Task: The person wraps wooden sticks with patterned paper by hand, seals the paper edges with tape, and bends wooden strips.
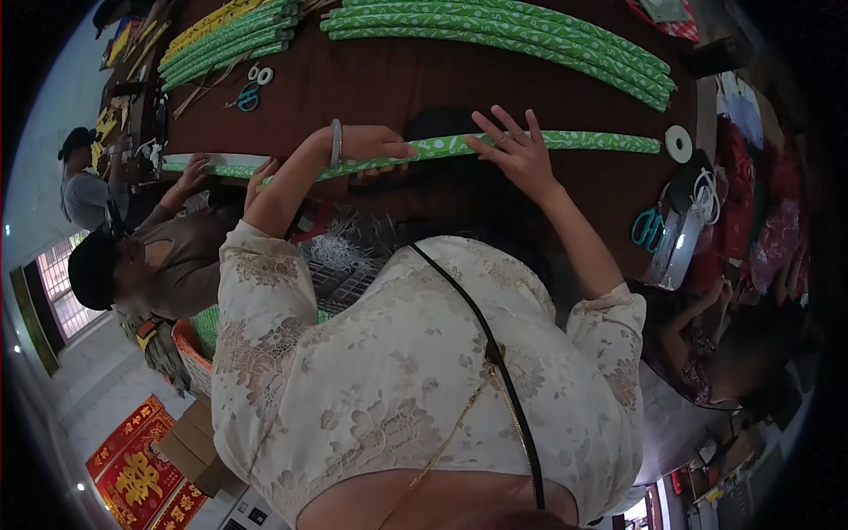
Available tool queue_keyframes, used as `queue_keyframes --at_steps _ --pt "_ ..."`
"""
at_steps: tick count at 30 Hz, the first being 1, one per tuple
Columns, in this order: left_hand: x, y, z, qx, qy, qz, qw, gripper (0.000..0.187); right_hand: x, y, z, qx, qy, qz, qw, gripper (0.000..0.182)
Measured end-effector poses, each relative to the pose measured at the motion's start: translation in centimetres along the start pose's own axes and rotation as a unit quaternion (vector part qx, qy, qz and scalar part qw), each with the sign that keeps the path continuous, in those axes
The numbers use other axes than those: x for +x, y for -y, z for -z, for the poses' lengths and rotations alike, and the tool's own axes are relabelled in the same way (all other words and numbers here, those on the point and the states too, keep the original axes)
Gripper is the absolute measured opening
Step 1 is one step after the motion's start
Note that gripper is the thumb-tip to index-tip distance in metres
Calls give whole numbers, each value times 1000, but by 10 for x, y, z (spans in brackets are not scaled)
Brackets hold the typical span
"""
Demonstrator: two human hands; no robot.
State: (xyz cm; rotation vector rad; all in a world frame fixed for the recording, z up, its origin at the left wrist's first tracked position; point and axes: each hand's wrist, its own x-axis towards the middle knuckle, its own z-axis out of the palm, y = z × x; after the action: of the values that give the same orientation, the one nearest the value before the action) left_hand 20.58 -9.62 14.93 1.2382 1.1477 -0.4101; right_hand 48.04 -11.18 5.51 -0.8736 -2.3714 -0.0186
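Observation:
A long green roll with a white pattern (601, 141) lies across the front of the brown table. My left hand (371, 146) is wrapped over the roll, its fingers closed on it; a bangle circles the wrist. Further right, my right hand (517, 155) rests at the roll with its fingers spread and raised, the palm edge near the roll's surface. At the left, a co-worker's hands touch a green and white strip (230, 161) that meets the roll near my left forearm.
Stacked green rolls (495, 35) and a second bundle (238, 44) lie at the back of the brown table (291, 106). Blue scissors (248, 97) sit at left, more scissors (647, 230) and a tape roll (678, 144) at right. Co-workers sit on both sides.

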Motion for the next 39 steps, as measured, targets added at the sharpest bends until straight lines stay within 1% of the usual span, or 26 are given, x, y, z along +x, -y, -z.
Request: queue_keyframes --at_steps 3,5,6,8,9,11,12,13,15,19,21,22,24,25,26,27,28,29,30,31,32,33,34,36,37,39 --pt "-3 -7 0 -21 16 19 999 47 -6 -3 -2 -9 -17 23 1000 53" --pt "-5 -10 -1 -41 30 38 998 47 -12 -7 -3 -78 -11 101 992 48" --pt "-6 -9 -1 -45 28 38 998 47 -12 -6 -3 -76 -10 104 992 48" --pt "-6 -8 0 -52 35 33 997 47 -11 -5 -3 -68 -60 118 989 51" --pt "-7 -10 0 -55 35 33 997 47 -7 -3 0 -66 -59 120 989 51" --pt "-10 -16 2 -41 45 45 997 48 5 2 6 55 -34 -17 998 63" --pt "-8 -14 2 -42 46 45 997 48 13 1 11 27 23 -21 999 75" --pt "-6 -11 2 -41 48 39 997 48 21 3 14 28 23 -21 999 75" --pt "-3 -7 3 -40 50 34 997 48 31 6 17 -11 142 12 990 75" --pt "6 2 7 -26 60 19 998 48 29 4 9 -53 154 58 985 75" --pt "5 3 6 -28 66 16 997 48 29 3 6 -33 105 113 988 69" --pt "3 0 6 -27 63 12 998 48 29 3 7 -33 105 114 987 69" --pt "2 0 5 -26 56 6 998 47 29 5 12 -106 120 165 973 66" --pt "3 2 6 -42 59 8 997 47 28 6 11 -106 119 167 973 66" --pt "4 4 6 -57 61 10 996 46 25 7 8 -39 110 210 971 67" --pt "5 7 6 -57 59 9 997 46 23 9 7 28 101 252 962 68" --pt "7 9 7 -56 56 0 997 45 36 22 24 55 49 244 967 57" --pt "8 10 9 -54 54 -10 997 45 48 35 38 171 23 200 965 48" --pt "6 8 8 -51 58 -11 997 45 60 50 53 283 -2 149 947 41" --pt "3 6 6 -53 49 -4 997 44 76 68 71 380 -55 112 916 28" --pt "4 5 6 -54 44 2 998 44 96 85 96 421 -109 117 893 24" --pt "9 12 7 -40 23 -13 999 43 114 98 117 419 -167 124 884 22" --pt "10 12 8 -34 39 -20 998 43 127 108 133 407 -205 127 881 21" --pt "8 6 4 -40 5 22 999 44 143 127 158 378 -279 122 874 19" --pt "6 2 2 -40 18 19 999 44 147 134 166 364 -309 112 871 18" --pt "0 -1 1 -1 -18 13 1000 44 152 151 181 341 -364 93 862 16"
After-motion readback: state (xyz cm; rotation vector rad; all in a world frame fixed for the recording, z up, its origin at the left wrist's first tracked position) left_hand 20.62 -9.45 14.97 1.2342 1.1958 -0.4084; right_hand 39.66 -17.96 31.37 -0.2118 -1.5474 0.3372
